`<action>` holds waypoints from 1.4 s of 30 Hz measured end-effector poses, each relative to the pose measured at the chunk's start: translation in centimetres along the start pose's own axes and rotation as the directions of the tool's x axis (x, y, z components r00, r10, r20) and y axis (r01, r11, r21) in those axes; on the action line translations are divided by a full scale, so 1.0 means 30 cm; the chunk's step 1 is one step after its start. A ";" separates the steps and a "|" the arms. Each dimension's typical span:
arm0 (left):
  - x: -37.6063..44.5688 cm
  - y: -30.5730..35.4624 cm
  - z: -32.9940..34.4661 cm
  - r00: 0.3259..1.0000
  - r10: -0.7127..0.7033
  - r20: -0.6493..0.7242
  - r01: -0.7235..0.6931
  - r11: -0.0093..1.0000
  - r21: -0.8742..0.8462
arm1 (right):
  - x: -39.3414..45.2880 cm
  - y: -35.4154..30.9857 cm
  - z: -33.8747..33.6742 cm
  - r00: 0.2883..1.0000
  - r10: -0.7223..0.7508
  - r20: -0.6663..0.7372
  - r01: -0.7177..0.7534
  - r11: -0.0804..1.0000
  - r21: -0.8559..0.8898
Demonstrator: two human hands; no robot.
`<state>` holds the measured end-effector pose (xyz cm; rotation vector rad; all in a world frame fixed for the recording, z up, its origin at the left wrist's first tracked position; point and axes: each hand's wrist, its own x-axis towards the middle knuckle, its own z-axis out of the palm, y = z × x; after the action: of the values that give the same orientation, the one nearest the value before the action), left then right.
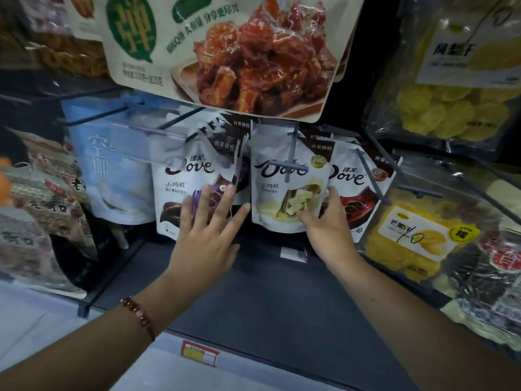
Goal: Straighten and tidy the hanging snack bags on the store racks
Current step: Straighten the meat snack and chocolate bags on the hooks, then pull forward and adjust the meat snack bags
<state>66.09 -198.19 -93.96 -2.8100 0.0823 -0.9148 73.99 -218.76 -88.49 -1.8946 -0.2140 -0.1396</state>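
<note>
Top row cut off by the frame: the big meat bag (225, 52) hangs closest to the lens and hides the upper hooks and the tops of the bags behind it. Left-side packs (36, 193) blurred, print unreadable. Far right edge dim; dark packets (479, 277) there hard to make out.

Three Dove bags hang side by side on grey pegs (293, 153) in the middle row. Purple Dove bag (186, 176) on the left, its lower half covered by the left hand (208, 230); more bags of the same kind sit behind it, edges only showing. Yellow Dove bag (284, 176) in the centre, peg crossing its logo. Red Dove bag (355, 182) on the right, mostly hidden behind the yellow one and the right hand (324, 221).

Left hand: fingers spread and straight, lying flat on the purple bag front. Beaded bracelet (139, 317) on that wrist. Right hand: thumb on the front of the yellow bag's lower right corner, fingers going behind its edge, between it and the red bag; fingertips out of sight.

Pale blue bag (112, 170) left of the purple one. Mango bag (417, 235) just right of the red one, pineapple-slice bag (451, 80) above it. Dark shelf (267, 292) below, price tag (200, 354) on its front lip
</note>
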 end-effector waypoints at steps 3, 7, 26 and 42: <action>-0.034 -0.040 0.007 0.999 0.031 0.013 -0.031 0.999 0.028 | -0.018 -0.004 0.000 1.000 -0.022 -0.019 0.020 0.996 -0.091; -0.046 -0.059 0.005 0.996 0.080 0.030 -0.081 0.997 0.017 | -0.065 0.005 0.020 0.998 -0.051 0.029 0.056 0.976 -0.208; -0.220 -0.143 -0.737 0.712 -0.081 0.698 0.264 0.951 -0.159 | -0.522 -0.631 -0.203 0.789 0.386 0.479 0.100 0.688 -0.719; 0.342 -0.652 -1.996 0.648 0.014 0.761 0.215 0.956 -0.202 | -0.598 -1.940 -0.377 0.763 0.364 0.534 0.158 0.697 -0.700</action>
<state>39.05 -189.57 -36.78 -3.2259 -0.0778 0.3757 43.95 -212.39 -34.68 -2.6951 -0.5792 0.6388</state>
